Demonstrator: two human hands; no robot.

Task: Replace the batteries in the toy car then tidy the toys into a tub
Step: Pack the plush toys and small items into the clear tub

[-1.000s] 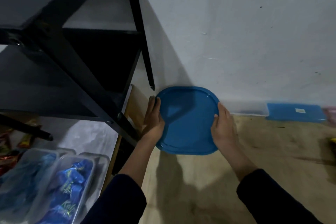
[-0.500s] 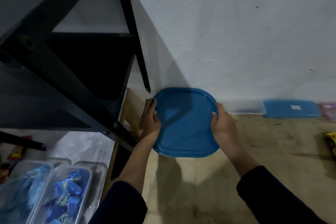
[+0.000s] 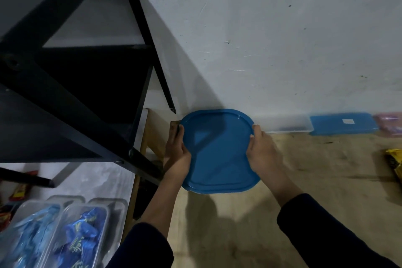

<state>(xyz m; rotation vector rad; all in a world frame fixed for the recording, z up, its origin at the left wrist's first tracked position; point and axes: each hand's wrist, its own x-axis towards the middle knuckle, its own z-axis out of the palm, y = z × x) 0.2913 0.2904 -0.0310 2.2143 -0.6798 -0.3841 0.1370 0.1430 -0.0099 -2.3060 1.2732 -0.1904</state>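
Note:
A round-cornered blue tub lid (image 3: 219, 152) lies over the wooden table's far left corner, close to the white wall. My left hand (image 3: 177, 154) grips its left edge. My right hand (image 3: 262, 152) grips its right edge, thumb on the rim. Whatever is under the lid is hidden. No toy car shows in the head view.
A black metal shelf frame (image 3: 71, 98) juts in at the left, just beside my left hand. Along the wall lie a clear box (image 3: 287, 125) and a blue box (image 3: 343, 123). A yellow packet (image 3: 394, 162) sits at the right edge. Clear tubs of blue packets (image 3: 71, 235) stand below left.
The lid and both hands have stayed together at the corner; the view has shifted slightly, with my head moving a little.

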